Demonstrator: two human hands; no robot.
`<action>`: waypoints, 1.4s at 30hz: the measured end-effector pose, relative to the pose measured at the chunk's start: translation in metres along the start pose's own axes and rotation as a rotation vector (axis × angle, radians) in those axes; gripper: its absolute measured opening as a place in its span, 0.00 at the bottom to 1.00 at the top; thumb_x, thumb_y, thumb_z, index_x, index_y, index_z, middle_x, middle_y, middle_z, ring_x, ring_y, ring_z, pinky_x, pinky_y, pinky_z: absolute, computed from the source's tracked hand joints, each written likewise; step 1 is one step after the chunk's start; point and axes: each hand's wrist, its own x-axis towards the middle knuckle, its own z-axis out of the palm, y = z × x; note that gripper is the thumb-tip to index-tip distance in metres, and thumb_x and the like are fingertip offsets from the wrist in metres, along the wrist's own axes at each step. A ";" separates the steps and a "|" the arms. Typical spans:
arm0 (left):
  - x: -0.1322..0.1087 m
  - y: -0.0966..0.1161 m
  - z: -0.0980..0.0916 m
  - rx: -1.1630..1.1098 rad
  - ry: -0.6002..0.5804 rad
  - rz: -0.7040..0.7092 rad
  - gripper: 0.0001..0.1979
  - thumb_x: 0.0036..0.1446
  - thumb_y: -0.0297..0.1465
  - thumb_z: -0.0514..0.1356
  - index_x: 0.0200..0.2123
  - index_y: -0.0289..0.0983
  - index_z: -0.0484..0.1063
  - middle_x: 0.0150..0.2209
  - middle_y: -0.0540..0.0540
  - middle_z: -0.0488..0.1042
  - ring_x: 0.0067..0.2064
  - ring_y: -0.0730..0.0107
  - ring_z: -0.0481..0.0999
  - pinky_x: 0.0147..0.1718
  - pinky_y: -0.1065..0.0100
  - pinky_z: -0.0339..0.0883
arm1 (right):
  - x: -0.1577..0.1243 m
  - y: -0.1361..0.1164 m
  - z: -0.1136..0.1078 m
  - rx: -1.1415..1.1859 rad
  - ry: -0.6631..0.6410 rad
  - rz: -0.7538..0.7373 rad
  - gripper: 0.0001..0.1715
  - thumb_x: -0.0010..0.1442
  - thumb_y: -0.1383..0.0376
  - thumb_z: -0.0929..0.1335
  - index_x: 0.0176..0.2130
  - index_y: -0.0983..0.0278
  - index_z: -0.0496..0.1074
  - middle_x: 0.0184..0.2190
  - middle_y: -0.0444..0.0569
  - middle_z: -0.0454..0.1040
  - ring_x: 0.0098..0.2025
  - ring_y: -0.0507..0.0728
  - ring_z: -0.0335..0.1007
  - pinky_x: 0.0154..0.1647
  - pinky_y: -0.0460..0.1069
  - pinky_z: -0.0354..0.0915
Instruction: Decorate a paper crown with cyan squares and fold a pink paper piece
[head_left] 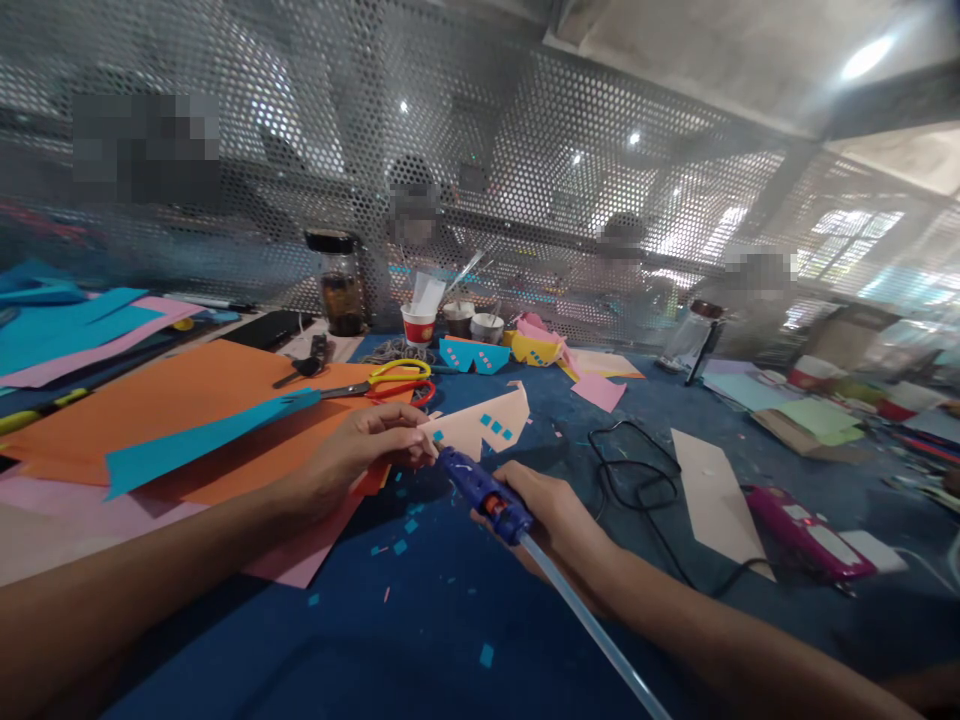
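My left hand [375,447] pinches the left end of a pale pink paper cutout [466,420] with a notch in its lower edge and small blue squares on it. My right hand [551,510] grips a blue glue gun [480,490]; its nozzle points at the cutout's left end, close to my left fingertips. A long clear glue stick [592,625] sticks out of the gun's back. Scissors with yellow and red handles [401,375] lie just beyond my left hand. Small blue paper bits [400,547] are scattered on the blue tabletop below.
Orange sheets [187,400] and a blue paper strip [217,440] lie at left. Blue [474,355] and yellow [536,348] cutouts stand behind, near paper cups [418,325] and a jar [341,290]. A black cord [637,470] runs to a magenta power strip [810,535] at right.
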 end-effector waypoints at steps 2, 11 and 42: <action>0.001 -0.001 -0.001 0.008 0.001 -0.001 0.09 0.54 0.38 0.75 0.36 0.41 0.84 0.32 0.44 0.84 0.36 0.58 0.83 0.41 0.60 0.79 | 0.000 -0.002 -0.002 -0.006 -0.018 0.009 0.06 0.67 0.62 0.74 0.44 0.58 0.75 0.35 0.43 0.79 0.30 0.53 0.69 0.33 0.46 0.61; 0.008 -0.010 -0.005 -0.020 -0.025 0.011 0.14 0.49 0.41 0.77 0.35 0.41 0.84 0.31 0.43 0.85 0.34 0.60 0.83 0.39 0.60 0.80 | 0.001 -0.004 0.000 -0.037 -0.018 0.024 0.06 0.66 0.63 0.74 0.43 0.58 0.73 0.35 0.43 0.78 0.30 0.53 0.69 0.33 0.47 0.60; 0.012 -0.015 -0.018 0.022 -0.003 0.040 0.15 0.50 0.42 0.76 0.37 0.41 0.83 0.33 0.45 0.85 0.35 0.62 0.82 0.41 0.63 0.77 | -0.002 0.005 0.002 -0.054 0.083 -0.060 0.06 0.68 0.63 0.73 0.42 0.59 0.72 0.32 0.42 0.75 0.30 0.52 0.69 0.31 0.45 0.60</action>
